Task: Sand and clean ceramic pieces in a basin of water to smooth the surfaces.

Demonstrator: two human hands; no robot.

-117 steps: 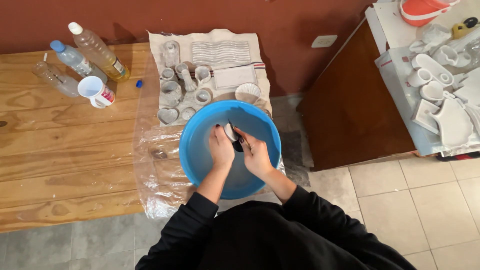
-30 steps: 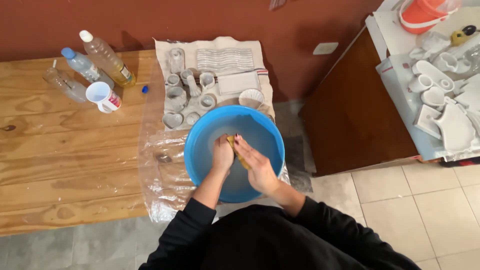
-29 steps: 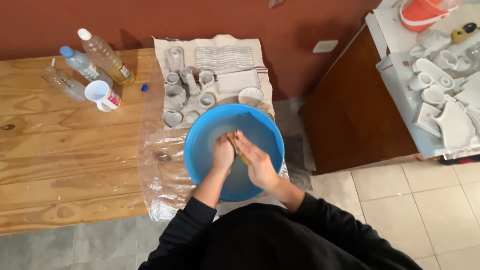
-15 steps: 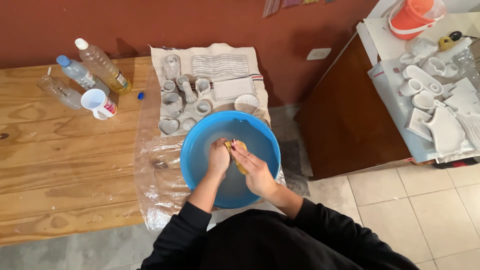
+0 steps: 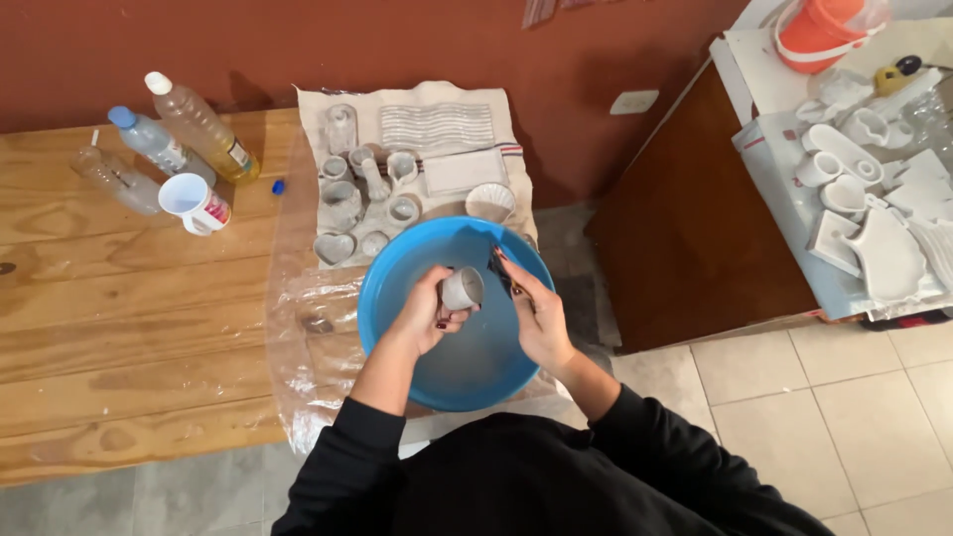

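A blue basin [image 5: 397, 288] sits at the table's front edge on clear plastic sheeting. Over it, my left hand [image 5: 427, 310] holds a small grey unglazed ceramic cup [image 5: 462, 289], its mouth turned toward my right hand. My right hand [image 5: 536, 316] is just right of the cup and pinches a small dark tool [image 5: 499, 268] close to the cup's rim. Behind the basin, a cloth [image 5: 437, 129] carries several grey clay pieces: cups, heart-shaped dishes, a ribbed slab and a scalloped bowl [image 5: 490, 201].
On the wooden table [image 5: 109, 318] to the left stand three plastic bottles [image 5: 199, 124] and a white mug [image 5: 193, 202]. A second table at right holds an orange bucket [image 5: 819, 30] and white ceramic pieces [image 5: 874, 238]. Tiled floor lies between.
My hands have lifted from the basin's water. The yellowish sponge seen earlier is gone from view; the grey cup is now turned up in my left hand, with the dark tool in my right.
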